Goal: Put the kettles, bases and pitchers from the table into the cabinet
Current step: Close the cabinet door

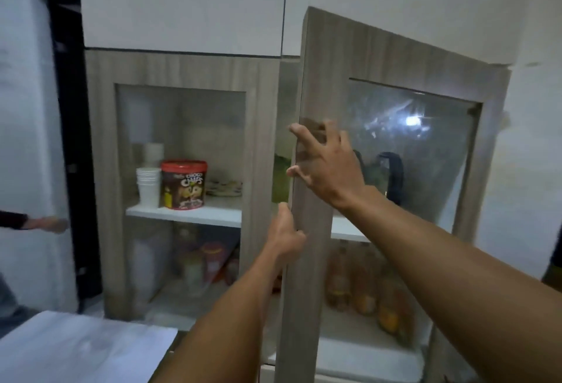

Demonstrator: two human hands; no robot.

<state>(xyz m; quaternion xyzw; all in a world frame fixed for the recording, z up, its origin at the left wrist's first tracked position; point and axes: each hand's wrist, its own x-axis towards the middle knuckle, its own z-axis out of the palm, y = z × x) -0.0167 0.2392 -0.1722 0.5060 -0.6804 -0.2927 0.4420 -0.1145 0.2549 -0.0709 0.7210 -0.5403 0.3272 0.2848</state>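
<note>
The wood-grain cabinet has two glass-panelled doors. Its right door stands partly swung out toward me. My left hand is closed around that door's free edge at shelf height. Higher up, my right hand lies flat on the door's front with fingers spread. Through the right door's glass a dark kettle handle shows on the upper shelf. Something green is visible in the gap behind the door edge. No kettle, base or pitcher appears on the table.
Behind the closed left door are stacked white cups, a red-lidded Choco Chips tub and plates; bottles and jars fill the lower shelves. Another person's hand reaches in at far left by a dark doorway.
</note>
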